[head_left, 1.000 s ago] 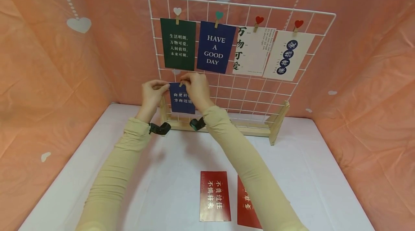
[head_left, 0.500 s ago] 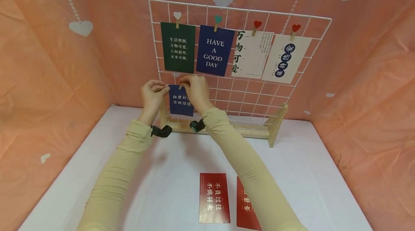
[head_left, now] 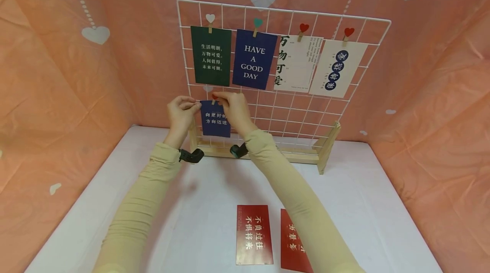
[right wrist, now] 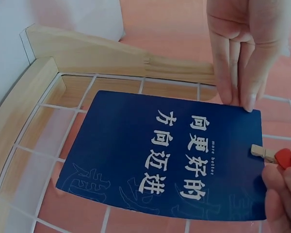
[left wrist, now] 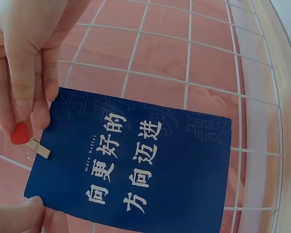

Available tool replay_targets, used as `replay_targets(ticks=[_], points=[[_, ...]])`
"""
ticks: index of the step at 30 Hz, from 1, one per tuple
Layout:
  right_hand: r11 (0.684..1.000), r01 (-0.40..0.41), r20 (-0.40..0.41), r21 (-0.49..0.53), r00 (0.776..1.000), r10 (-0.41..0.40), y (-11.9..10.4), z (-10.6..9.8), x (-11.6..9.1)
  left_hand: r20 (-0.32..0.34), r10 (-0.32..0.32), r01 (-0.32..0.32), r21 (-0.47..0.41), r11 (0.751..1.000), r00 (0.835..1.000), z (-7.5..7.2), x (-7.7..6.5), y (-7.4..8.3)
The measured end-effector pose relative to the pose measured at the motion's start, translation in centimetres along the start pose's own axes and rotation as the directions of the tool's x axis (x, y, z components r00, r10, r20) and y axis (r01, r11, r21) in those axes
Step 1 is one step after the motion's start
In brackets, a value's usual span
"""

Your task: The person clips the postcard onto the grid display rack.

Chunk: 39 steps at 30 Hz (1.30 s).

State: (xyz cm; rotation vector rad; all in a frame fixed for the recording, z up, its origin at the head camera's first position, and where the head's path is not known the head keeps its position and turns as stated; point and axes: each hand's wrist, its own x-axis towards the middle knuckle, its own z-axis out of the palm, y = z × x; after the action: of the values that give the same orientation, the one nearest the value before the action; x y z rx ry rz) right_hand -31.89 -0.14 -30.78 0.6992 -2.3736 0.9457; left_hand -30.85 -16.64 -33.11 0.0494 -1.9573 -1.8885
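A blue card (head_left: 215, 126) with white Chinese characters hangs low on the left side of a white wire grid rack (head_left: 291, 111). My left hand (head_left: 181, 113) pinches its upper left corner, thumb in front. At the card's top edge sits a small wooden clothespin (left wrist: 38, 148) with a red heart (left wrist: 20, 133). My right hand (head_left: 235, 109) holds the heart end of this clothespin between thumb and fingers. In the right wrist view, the clothespin's tip (right wrist: 257, 150) overlaps the card's edge.
Above hang a green card (head_left: 212, 56), a blue "HAVE A GOOD DAY" card (head_left: 254, 58) and two white cards (head_left: 338, 69), each clipped by a heart clothespin. Two red cards (head_left: 254, 234) lie on the white table (head_left: 191, 222). Wooden feet (head_left: 328, 147) support the rack.
My right hand has shifted slightly right and its fingers have loosened, so the red heart and more of the blue card show. My left hand stays at the corner.
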Motion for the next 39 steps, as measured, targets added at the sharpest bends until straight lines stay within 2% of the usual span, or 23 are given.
replay_targets(ticks=[4, 15, 22, 31, 39], points=[[0.999, 0.008, -0.001, 0.032, 1.0, -0.008, 0.3, 0.0, -0.1, 0.005, -0.018, 0.018, -0.002, 1.0, 1.0, 0.0, -0.1, 0.0], [0.998, -0.032, -0.003, 0.052, 0.999, 0.032, 0.4, -0.1, -0.5, 0.01, -0.024, 0.024, -0.008, 1.0, 1.0, 0.0, -0.1, 0.0], [0.996, -0.007, -0.029, 0.092, 1.0, 0.01, 0.8, -0.2, -0.9, 0.02, -0.006, 0.006, -0.013, 1.0, 1.0, -0.2, -0.1, 0.0], [0.989, -0.01, -0.041, 0.149, 0.999, 0.016, 1.2, -0.9, -1.4, 0.024, 0.018, -0.016, -0.074, 0.997, 1.0, -0.7, -0.5, 0.5], [0.972, -0.03, -0.051, 0.234, 0.998, 0.044, 1.5, -1.3, -1.6, 0.112, 0.016, 0.005, -0.183, 0.983, 0.994, -0.8, -1.0, 1.1]])
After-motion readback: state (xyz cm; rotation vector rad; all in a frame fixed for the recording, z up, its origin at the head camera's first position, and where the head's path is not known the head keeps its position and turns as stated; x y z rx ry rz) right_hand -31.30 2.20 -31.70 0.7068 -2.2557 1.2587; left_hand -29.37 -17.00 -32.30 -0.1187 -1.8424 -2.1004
